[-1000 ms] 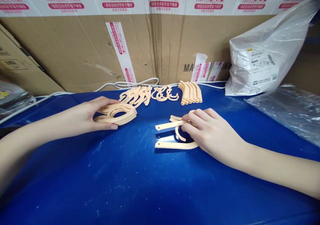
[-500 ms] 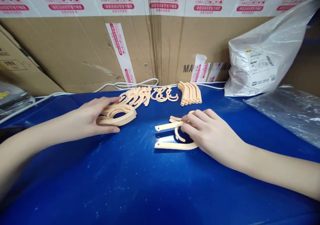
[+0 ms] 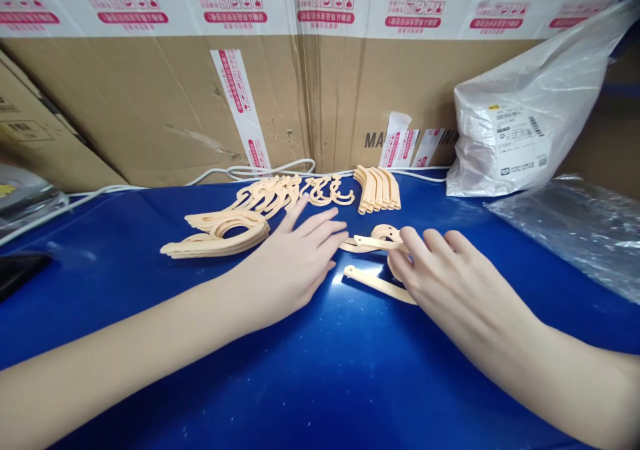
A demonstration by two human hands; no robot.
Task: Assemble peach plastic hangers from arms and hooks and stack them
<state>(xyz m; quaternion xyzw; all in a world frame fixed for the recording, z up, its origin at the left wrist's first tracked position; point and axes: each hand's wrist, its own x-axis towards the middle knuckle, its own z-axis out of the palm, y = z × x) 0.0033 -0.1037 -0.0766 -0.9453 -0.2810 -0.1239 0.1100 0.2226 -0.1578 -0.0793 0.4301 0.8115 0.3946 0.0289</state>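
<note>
Left hand (image 3: 295, 267) flat on bench (image 3: 300, 383), fingers spread, empty. Right hand (image 3: 440, 277) fingers together atop plastic piece (image 3: 373, 282); grip unclear.

Taped cardboard boxes (image 3: 150, 103), a white cable (image 3: 290, 167) and a plastic bag (image 3: 515, 130) edge the blue table (image 3: 320, 383).

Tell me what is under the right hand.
The right hand covers the bend of a peach plastic hanger piece on the blue table. Its two arms stick out to the left; the part beneath the fingers, and any grip, is hidden.
</note>
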